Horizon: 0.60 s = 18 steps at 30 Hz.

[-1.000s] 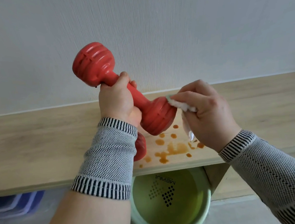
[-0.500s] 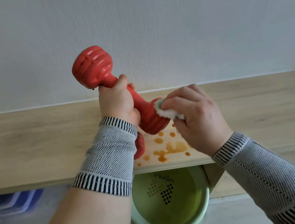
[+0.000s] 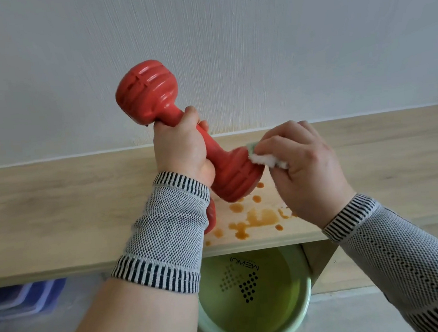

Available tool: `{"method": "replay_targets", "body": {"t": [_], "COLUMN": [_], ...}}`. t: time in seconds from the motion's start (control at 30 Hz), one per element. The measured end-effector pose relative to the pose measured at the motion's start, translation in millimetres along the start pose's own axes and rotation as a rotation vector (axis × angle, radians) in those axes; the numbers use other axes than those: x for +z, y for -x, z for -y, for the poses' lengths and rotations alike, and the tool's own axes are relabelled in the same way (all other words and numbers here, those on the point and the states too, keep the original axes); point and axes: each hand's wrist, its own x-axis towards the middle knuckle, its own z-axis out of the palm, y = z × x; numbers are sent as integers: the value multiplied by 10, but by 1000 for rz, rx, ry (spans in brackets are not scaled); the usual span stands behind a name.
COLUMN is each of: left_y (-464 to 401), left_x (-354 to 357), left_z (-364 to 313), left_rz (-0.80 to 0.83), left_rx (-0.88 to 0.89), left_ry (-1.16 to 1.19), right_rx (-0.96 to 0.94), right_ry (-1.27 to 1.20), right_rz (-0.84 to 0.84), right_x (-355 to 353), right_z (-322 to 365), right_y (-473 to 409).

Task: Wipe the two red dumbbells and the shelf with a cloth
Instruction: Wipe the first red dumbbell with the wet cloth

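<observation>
Head view, looking down at a pale wooden shelf [image 3: 57, 206] set against a white textured wall [image 3: 227, 32]. Orange-brown spill drops [image 3: 259, 219] lie on the shelf just below my hands, near its front edge. Under the shelf, beneath my hands, sits a green bucket [image 3: 253, 295] with a dotted logo inside; to the left of my left forearm is something blue [image 3: 25, 296], partly hidden by the shelf. My left hand [image 3: 182, 150] grips the handle of a red dumbbell [image 3: 183, 132], tilted, one end raised toward the wall, the other low over the spill. My right hand [image 3: 305, 169] pinches a white cloth [image 3: 265, 159] against that lower end. A second red dumbbell [image 3: 211, 216] lies on the shelf, mostly hidden behind my left wrist and its striped grey sleeve [image 3: 165, 231].
</observation>
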Motion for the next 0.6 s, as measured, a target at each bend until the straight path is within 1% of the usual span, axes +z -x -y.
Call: {"method": "replay_targets", "body": {"t": [0.1,0.17,0.3,0.4,0.5,0.6], "left_y": [-18,-31,8,17,-21,-61], "left_x": [-23,-42,-17,-9,-41,-69], "left_z": [5,4,-28,-51,-50,-49], "left_rz": [-6,-14,7,7,-23,-71], "left_rx": [13,-12,-72,-80,-83,-110], "left_ry": [-33,1,88,92,63,66], "right_rx": [-101,-135,42,71,7,-107], "right_ry": [-4,-27,-97,-133,-87,-15], "right_rz": [15,34,29,0,-19,-19], "right_x": [17,16,-38,-43,-30,-3], "right_z": [118,137,1,-18,33,124], "right_y": [36,37,-24,-19,7,45]}}
